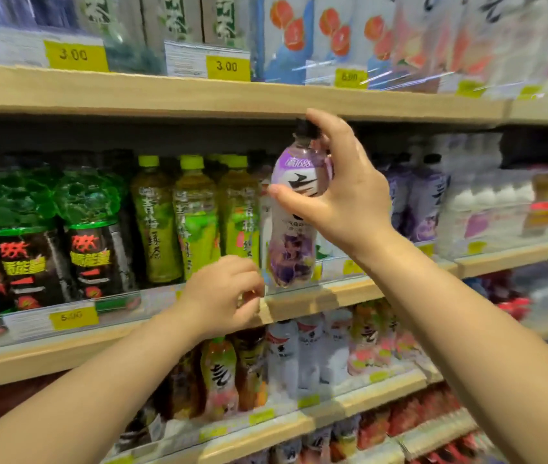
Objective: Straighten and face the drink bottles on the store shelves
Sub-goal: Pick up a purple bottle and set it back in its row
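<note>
A purple-labelled bottle with a black cap (294, 229) stands upright at the front edge of the middle shelf (302, 301). My right hand (343, 189) grips its neck and shoulder, thumb on the label and fingers round the cap. My left hand (224, 293) hovers with curled fingers just left of the bottle's base, at the shelf lip; it holds nothing that I can see. Yellow-green tea bottles (195, 216) stand in a row to the left of the purple bottle.
Dark bottles with green tops (88, 236) fill the left of the middle shelf, purple and white bottles (426, 202) the right. The shelf above (199, 95) hangs close over the held bottle's cap. Lower shelves hold several more bottles (286, 356).
</note>
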{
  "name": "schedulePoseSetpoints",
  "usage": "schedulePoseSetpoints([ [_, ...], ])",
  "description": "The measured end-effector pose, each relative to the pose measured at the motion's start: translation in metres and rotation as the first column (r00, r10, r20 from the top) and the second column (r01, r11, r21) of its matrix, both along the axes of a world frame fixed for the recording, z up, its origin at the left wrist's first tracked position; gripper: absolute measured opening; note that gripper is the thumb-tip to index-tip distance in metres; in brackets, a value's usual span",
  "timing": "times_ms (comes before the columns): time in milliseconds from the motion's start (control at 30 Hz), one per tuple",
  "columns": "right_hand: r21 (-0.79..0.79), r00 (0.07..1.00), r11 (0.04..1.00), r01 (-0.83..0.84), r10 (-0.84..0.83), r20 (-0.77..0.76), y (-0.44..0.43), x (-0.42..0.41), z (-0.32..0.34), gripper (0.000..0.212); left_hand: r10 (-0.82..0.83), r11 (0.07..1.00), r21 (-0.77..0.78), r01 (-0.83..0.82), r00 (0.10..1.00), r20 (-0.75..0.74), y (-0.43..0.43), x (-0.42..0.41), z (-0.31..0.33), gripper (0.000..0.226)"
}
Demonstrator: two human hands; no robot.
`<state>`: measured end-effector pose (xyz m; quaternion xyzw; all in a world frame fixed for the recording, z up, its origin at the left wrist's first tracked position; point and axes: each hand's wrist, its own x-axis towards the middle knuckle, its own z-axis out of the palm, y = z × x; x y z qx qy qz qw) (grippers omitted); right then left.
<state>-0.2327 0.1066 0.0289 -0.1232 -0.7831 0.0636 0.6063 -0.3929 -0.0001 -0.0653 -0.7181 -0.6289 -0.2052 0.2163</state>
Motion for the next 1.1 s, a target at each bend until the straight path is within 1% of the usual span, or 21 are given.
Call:
schedulePoseSetpoints([
  [100, 0.022, 0.995, 0.996, 0.085, -0.086, 0.049, 0.038, 0.036, -0.008, 0.080, -0.024, 0.998, -0.054, 0.027, 0.999, 0.041, 0.039, 0.025, -0.004, 0.027],
  [167, 0.040, 0.985, 0.990, 0.138, -0.141, 0.100, 0.066, 0.061, -0.011, 0.080, -0.002, 0.997, -0.078, 0.006, 0.999, 0.052, 0.066, 0.042, -0.011, 0.024],
  [233, 0.047, 0.974, 0.984, 0.174, -0.179, 0.135, 0.094, 0.084, -0.012, 0.081, -0.013, 0.995, -0.096, 0.020, 0.998, 0.066, 0.093, 0.059, -0.021, 0.030],
  [300, 0.058, 0.969, 0.979, 0.194, -0.200, 0.146, 0.122, 0.103, -0.014, 0.082, 0.007, 0.991, -0.134, 0.008, 0.994, 0.111, 0.120, 0.077, -0.029, 0.038],
  [367, 0.071, 0.967, 0.978, 0.196, -0.205, 0.152, 0.149, 0.118, -0.017, 0.081, 0.057, 0.988, -0.150, -0.028, 0.980, 0.191, 0.145, 0.093, -0.037, 0.043],
  [433, 0.070, 0.972, 0.982, 0.178, -0.186, 0.140, 0.174, 0.129, -0.019, 0.080, 0.121, 0.983, -0.164, -0.082, 0.963, 0.241, 0.166, 0.107, -0.042, 0.045],
  [500, 0.084, 0.981, 0.985, 0.150, -0.159, 0.108, 0.196, 0.136, -0.023, 0.078, 0.200, 0.967, -0.196, -0.160, 0.958, 0.206, 0.179, 0.117, -0.046, 0.043],
  [567, 0.088, 0.991, 0.989, 0.115, -0.120, 0.053, 0.213, 0.137, -0.025, 0.075, 0.268, 0.953, -0.189, -0.237, 0.950, 0.160, 0.183, 0.124, -0.047, 0.044],
  [667, 0.054, 0.998, 0.998, 0.028, -0.025, -0.050, 0.231, 0.133, -0.023, 0.069, 0.270, 0.958, -0.152, -0.243, 0.942, 0.198, 0.183, 0.129, -0.049, 0.047],
  [767, 0.049, 0.990, 0.997, -0.067, 0.072, -0.120, 0.242, 0.122, -0.021, 0.063, 0.287, 0.957, -0.132, -0.260, 0.921, 0.265, 0.183, 0.131, -0.048, 0.041],
  [833, 0.042, 0.989, 0.995, -0.090, 0.094, -0.111, 0.249, 0.114, -0.022, 0.062, 0.297, 0.954, -0.133, -0.269, 0.910, 0.288, 0.184, 0.130, -0.047, 0.035],
  [933, 0.008, 0.994, 0.995, -0.103, 0.103, -0.028, 0.260, 0.105, -0.028, 0.061, 0.303, 0.952, -0.140, -0.271, 0.896, 0.326, 0.183, 0.127, -0.047, 0.029],
  [1033, -0.045, 0.991, 0.991, -0.126, 0.127, 0.029, 0.271, 0.099, -0.036, 0.060, 0.303, 0.953, -0.110, -0.282, 0.877, 0.374, 0.184, 0.127, -0.050, 0.024],
  [1100, -0.009, 0.990, 0.995, -0.102, 0.102, 0.097, 0.277, 0.096, -0.041, 0.059, 0.299, 0.954, -0.093, -0.285, 0.877, 0.377, 0.184, 0.128, -0.052, 0.024],
])
